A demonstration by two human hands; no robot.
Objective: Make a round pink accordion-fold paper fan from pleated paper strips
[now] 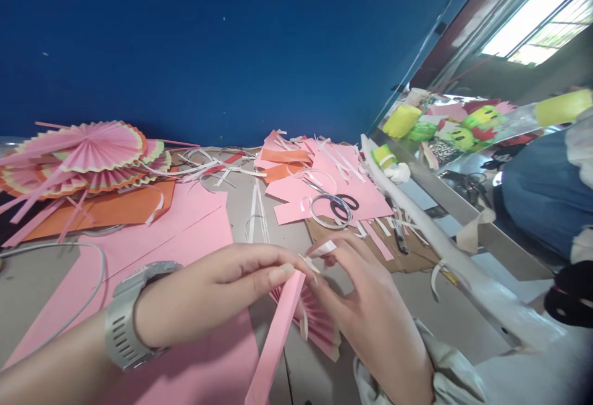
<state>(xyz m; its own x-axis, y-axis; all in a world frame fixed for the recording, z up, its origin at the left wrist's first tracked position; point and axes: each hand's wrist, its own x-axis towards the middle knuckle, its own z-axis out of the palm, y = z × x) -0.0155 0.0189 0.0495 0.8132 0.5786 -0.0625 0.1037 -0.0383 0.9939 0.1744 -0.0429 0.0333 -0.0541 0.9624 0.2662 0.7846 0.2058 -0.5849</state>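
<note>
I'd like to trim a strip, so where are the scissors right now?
In the head view, the black-handled scissors lie right of centre on pink paper, beyond the right hand, with a pale ring overlapping them.

The folded strip (280, 332) is smooth, matt paper, as is the pink sheet (204, 355) towards the table's (421, 300) left edge; towards the far edge, scissors (334, 197) combine metal and black plastic; rough brown cardboard (419, 258) nears the right edge; the watch strap (125, 325) looks matt, rubbery
</note>
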